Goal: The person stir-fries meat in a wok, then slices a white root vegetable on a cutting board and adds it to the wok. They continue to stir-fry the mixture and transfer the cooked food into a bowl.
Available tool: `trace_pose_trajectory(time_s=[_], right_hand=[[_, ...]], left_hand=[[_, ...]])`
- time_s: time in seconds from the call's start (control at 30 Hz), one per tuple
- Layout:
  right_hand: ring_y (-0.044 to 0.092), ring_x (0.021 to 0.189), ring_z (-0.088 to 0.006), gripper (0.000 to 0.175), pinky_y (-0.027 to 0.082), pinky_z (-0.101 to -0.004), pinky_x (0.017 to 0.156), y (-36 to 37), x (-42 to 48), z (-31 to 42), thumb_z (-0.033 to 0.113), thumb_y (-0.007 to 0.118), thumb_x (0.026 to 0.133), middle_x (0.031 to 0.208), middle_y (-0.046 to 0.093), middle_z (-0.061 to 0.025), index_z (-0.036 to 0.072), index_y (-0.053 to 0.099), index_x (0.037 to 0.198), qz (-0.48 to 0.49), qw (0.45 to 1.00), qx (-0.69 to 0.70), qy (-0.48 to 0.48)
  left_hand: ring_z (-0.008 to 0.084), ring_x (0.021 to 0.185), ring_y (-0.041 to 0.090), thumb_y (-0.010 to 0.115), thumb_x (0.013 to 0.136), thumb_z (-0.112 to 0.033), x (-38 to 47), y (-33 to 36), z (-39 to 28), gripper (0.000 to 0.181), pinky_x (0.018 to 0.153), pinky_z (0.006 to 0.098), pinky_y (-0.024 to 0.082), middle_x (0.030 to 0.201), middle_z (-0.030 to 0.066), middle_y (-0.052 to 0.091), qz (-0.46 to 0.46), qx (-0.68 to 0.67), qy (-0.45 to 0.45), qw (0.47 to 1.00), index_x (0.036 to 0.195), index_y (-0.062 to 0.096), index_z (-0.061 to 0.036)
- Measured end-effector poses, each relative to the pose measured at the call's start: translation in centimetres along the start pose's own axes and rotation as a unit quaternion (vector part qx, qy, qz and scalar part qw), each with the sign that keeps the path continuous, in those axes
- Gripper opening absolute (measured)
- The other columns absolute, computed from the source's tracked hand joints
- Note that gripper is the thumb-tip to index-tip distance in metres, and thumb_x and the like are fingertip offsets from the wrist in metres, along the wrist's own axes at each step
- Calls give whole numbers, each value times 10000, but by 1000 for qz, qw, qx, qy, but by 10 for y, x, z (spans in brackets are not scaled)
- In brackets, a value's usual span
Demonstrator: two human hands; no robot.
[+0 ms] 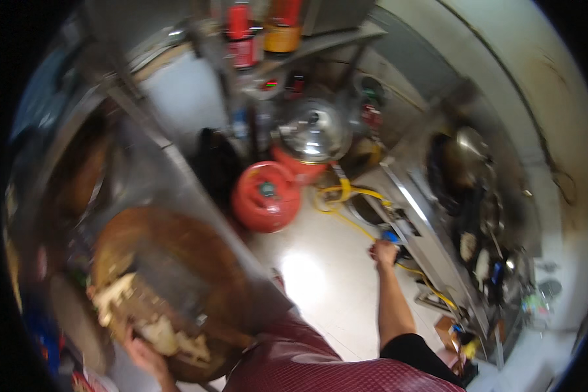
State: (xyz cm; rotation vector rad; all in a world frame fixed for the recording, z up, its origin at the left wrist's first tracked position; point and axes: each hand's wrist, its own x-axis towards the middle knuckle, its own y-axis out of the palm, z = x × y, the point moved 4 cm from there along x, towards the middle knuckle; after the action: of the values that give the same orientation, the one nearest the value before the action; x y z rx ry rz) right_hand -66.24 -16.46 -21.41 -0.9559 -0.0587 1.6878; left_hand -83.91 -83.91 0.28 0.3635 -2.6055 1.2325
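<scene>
My left hand [146,354] is at the rim of a round wooden chopping block [210,259], touching or just beside pale pieces of food [161,333], perhaps cut meat. Blur hides its fingertips. Across the block lies a broad grey blade [169,277], probably a cleaver, smeared by motion. My right arm reaches out over the floor, and my right hand [385,252], fingers curled, is at a blue part [390,236] low on the front of a steel cooking range [421,215]. Whether the fingers grip that part cannot be made out.
A red gas cylinder [267,196] stands on the floor, near a pot with a shiny domed lid [314,130]. Yellow hose [345,188] loops across the floor to the range. Ladles and other utensils [490,215] lie on the range top. Bottles [240,36] stand on a shelf.
</scene>
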Motion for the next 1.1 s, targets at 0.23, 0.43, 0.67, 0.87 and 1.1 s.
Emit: trace_pose_trajectory(time_s=[0.23, 0.43, 0.67, 0.87, 1.1], right_hand=[[577, 698, -105, 127, 509, -275, 630, 74, -291, 131, 9, 587, 919, 812, 624, -44, -1, 608, 1043, 323, 807, -33, -493], [561, 1050, -413, 475, 474, -466, 874, 141, -493, 139, 250, 744, 816, 1052, 588, -234, 19, 565, 1190, 350, 541, -333, -688], [623, 910, -441, 652, 509, -490, 804, 150, -500, 103, 245, 742, 785, 1010, 622, -263, 22, 450, 1323, 224, 570, -434, -661], [651, 680, -439, 404, 527, -526, 638, 100, -548, 116, 134, 610, 849, 709, 637, -259, 13, 525, 1225, 208, 593, -415, -658], [649, 712, -441, 179, 526, -502, 634, 85, -589, 64, 172, 557, 941, 700, 628, -262, 1, 589, 987, 493, 556, -354, -568]], left_hand=[[362, 1100, 586, 614, 882, -78, 39, -30, -8, 288, 981, 416, 435, 1166, 178, 629, -61, 43, 66, 995, 1162, 617, -11], [352, 1251, 464, 763, 764, -190, 117, -38, -1, 572, 1039, 456, 341, 1321, 155, 507, 122, 113, 194, 967, 1277, 540, -70], [331, 1131, 508, 685, 834, -164, 128, -43, 45, 394, 981, 453, 365, 1211, 130, 525, 138, 90, 177, 970, 1206, 585, -79], [344, 995, 550, 696, 759, -1, 81, -159, 98, 432, 898, 406, 457, 1138, 148, 551, 29, -71, 84, 994, 1178, 635, -89], [311, 1015, 563, 699, 732, 4, 23, -175, 64, 371, 888, 421, 449, 1106, 130, 564, 112, 10, 194, 975, 1094, 656, -69]])
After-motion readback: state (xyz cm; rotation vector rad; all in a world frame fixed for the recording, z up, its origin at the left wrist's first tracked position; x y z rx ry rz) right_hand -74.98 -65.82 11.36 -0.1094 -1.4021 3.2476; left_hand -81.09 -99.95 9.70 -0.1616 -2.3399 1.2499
